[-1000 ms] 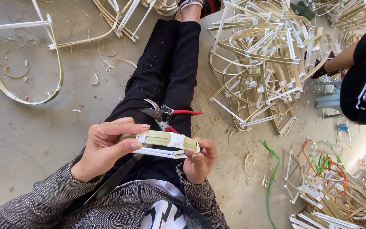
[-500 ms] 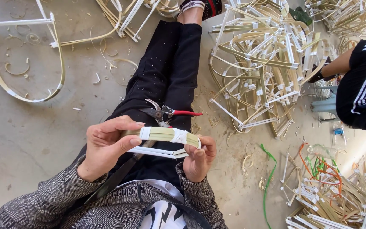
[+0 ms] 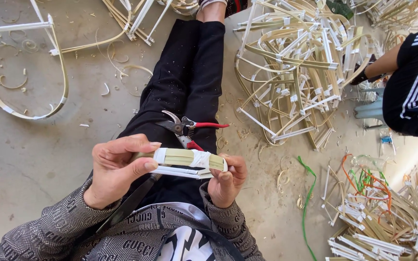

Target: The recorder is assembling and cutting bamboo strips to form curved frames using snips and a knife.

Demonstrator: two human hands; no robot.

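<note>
So, both hands on the bamboo strip bundle (image 3: 187,159)

Left hand (image 3: 117,166) pinches one end, right hand (image 3: 226,179) grips the other, over my lap, just below the red-handled pruning shears (image 3: 187,128).

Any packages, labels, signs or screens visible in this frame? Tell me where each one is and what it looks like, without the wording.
No packages, labels, signs or screens show.
Nearest thing to it: lettering woven all over the grey patterned jacket, at the bottom of the view.
Bundle of pale bamboo strips bound with white tape: plain, unprinted bands, held between the left hand and right hand.
</note>
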